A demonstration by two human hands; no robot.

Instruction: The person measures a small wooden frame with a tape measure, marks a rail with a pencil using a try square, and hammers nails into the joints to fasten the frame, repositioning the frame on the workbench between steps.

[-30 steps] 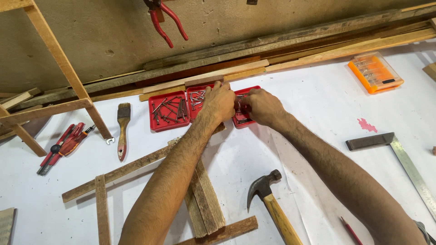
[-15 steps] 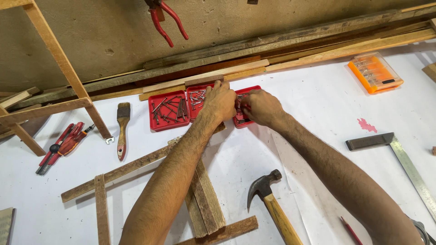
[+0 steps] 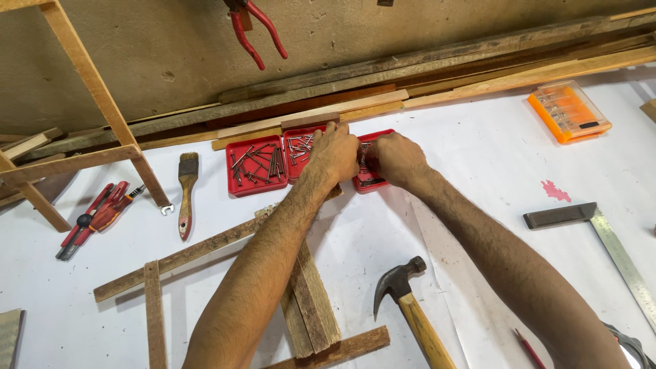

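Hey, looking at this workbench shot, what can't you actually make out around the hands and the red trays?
All in the head view:
- Fingertips of the left hand and right hand: curled under, so any grip on a nail is hidden.
- Right red tray: mostly covered by the hands.
- Nails: too small to size.
- Pliers: cut off by the top edge.
- Hammer handle: cut off at the bottom.

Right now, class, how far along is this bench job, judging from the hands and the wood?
Done: tools and wood strips laid out. In hand: left hand and right hand are over the red nail trays; a grip is not visible. Left: hammer lies untouched.
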